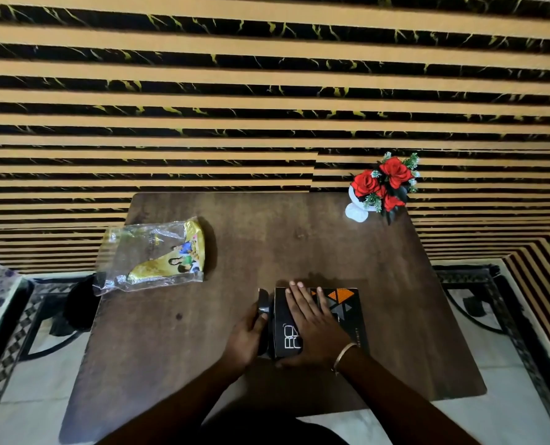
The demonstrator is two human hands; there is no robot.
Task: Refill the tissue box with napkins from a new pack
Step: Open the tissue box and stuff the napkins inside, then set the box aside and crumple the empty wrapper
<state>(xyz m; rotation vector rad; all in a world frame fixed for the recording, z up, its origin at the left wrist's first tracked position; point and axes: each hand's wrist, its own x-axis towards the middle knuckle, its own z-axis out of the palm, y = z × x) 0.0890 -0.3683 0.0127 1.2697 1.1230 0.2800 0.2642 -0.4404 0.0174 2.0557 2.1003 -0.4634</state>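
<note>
A black tissue box [347, 311] with orange and grey triangles lies on the brown table [299, 239], near the front middle. My right hand [312, 326] rests flat on its top, fingers spread, pressing down. My left hand [246, 337] is at the box's left end, fingers on the end flap [262, 303], which stands partly out from the box. A clear and yellow plastic napkin pack [158, 255] lies crumpled and looks flat at the table's left edge, apart from both hands. No napkins are visible.
A white vase with red artificial roses [384, 184] stands at the table's far right corner. A striped black and tan wall runs close behind the table. Patterned floor lies on both sides, with a dark object [78, 306] on the floor at left.
</note>
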